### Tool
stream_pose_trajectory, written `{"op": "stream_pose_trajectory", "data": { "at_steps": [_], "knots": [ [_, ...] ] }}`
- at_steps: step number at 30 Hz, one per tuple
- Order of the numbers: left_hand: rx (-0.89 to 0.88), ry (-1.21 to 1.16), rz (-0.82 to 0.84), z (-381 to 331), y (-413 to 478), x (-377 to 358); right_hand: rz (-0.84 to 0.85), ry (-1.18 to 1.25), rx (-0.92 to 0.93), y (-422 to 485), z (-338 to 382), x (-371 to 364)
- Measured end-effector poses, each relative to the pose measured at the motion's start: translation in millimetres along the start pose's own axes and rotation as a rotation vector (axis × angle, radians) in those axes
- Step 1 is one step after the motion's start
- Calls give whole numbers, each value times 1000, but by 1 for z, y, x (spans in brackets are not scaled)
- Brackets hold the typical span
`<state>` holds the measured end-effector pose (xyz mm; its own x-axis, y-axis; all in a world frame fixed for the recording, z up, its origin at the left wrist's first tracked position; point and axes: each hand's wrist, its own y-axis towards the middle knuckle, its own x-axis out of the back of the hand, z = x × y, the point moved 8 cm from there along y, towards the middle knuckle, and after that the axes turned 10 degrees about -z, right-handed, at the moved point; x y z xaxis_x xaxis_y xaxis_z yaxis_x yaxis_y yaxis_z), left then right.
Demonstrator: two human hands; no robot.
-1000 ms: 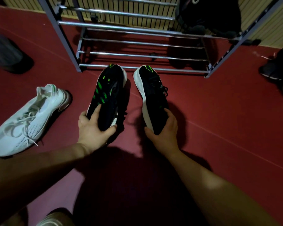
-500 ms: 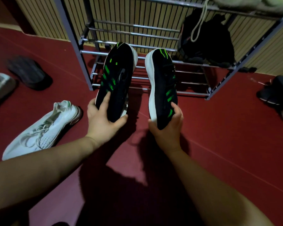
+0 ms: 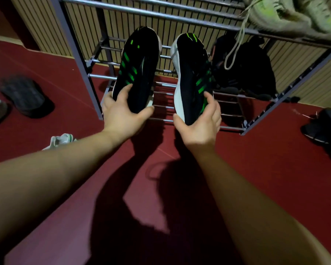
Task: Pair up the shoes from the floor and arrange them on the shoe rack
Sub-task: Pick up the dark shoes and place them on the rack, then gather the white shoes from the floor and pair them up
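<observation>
Your one view, a wide-angle camera on your head, looks forward and down, faces the shoe rack [image 3: 77, 60] head-on across the red floor [image 3: 275, 169], close behind your left hand [image 3: 122, 117] and right hand [image 3: 201, 125] at mid-frame.

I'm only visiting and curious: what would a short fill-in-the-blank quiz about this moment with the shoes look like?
1. The left hand holds one black shoe, the right hand its mate; both have ___ stripes.
2. The floor is ___.
3. A white sneaker on the floor is partly hidden by the ___ arm.
Missing words: green; red; left.
</observation>
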<state>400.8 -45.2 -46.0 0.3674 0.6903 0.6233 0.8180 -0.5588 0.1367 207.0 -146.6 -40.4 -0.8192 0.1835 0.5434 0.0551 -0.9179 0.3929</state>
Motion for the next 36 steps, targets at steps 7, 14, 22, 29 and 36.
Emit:
{"op": "stream_pose_trajectory", "data": {
  "at_steps": [7,14,22,29,36],
  "knots": [
    [-56,154,-30,-35,57,-18,56,-142,-64,64,22,-27],
    [-29,110,209,-46,77,-42,417,-184,-120,76,18,-52],
    [-329,34,404,-7,48,-15,400,-17,1,59,-1,-35],
    [-457,122,239,-26,73,-32,332,12,-25,75,8,-46],
    [-598,247,102,12,49,-14,61,-169,82,16,1,-45]
  ]
}}
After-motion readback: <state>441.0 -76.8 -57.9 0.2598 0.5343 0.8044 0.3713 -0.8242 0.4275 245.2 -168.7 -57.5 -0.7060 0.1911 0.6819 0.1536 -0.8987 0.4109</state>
